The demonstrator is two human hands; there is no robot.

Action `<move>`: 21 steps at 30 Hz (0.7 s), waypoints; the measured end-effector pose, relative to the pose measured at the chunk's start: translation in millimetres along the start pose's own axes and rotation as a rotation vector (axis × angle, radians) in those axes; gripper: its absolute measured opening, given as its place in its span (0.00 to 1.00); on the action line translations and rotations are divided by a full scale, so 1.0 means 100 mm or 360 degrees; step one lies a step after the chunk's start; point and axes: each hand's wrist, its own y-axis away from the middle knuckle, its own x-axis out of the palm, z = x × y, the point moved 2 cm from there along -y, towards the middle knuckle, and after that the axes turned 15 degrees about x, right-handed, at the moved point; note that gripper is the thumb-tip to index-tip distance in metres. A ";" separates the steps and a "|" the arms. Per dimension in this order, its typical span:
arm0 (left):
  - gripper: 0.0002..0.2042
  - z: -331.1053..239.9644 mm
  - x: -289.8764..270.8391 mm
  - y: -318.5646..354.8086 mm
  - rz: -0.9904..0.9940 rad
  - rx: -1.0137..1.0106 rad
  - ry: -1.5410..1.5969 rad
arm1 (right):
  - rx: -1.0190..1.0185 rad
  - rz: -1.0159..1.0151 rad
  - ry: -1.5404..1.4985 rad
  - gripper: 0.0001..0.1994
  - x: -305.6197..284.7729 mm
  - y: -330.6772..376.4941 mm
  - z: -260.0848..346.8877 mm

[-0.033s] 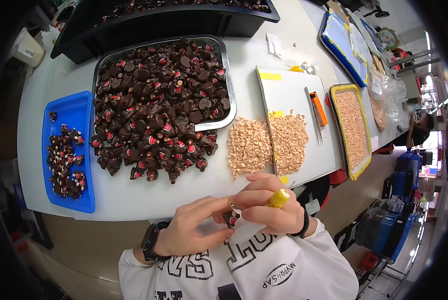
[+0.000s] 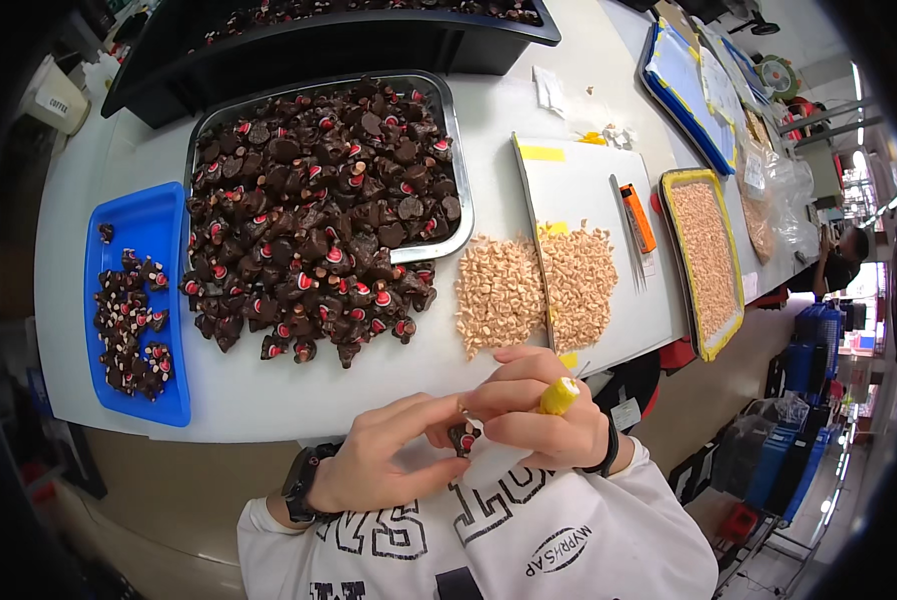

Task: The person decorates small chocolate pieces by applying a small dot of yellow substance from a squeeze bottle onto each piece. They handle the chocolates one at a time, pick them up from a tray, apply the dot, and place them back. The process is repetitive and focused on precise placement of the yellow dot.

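Here both hands meet just off the worktop's (image 2: 299, 400) near edge. The left hand (image 2: 379, 465) and the right hand (image 2: 544, 420) pinch one small dark piece with a red spot (image 2: 463, 438) between their fingertips; the right also grips a yellow tool (image 2: 559, 396). Nothing has visibly changed since the other view. The heap of dark pieces (image 2: 314, 260) spills from the metal tray (image 2: 459, 190); tan pellets (image 2: 534, 285) lie beside it.

Both hands meet before the chest, left hand (image 2: 379, 465) and right hand (image 2: 539, 420) pinching.
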 end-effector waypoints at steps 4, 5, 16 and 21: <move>0.24 -0.01 -0.01 -0.02 0.0020 -0.0098 -0.0023 | -0.0024 0.0040 -0.0052 0.11 0.01 0.00 -0.05; 0.24 -0.02 -0.01 -0.03 0.0023 -0.0097 -0.0058 | -0.0035 0.0041 -0.0073 0.11 0.02 -0.01 -0.06; 0.16 -0.01 0.05 0.03 -0.0488 0.0237 -0.0287 | 0.0126 0.0001 -0.0098 0.09 0.02 0.05 0.04; 0.17 -0.03 0.04 0.03 -0.0413 0.0265 -0.0398 | 0.0016 0.0005 -0.0086 0.11 0.08 0.03 0.02</move>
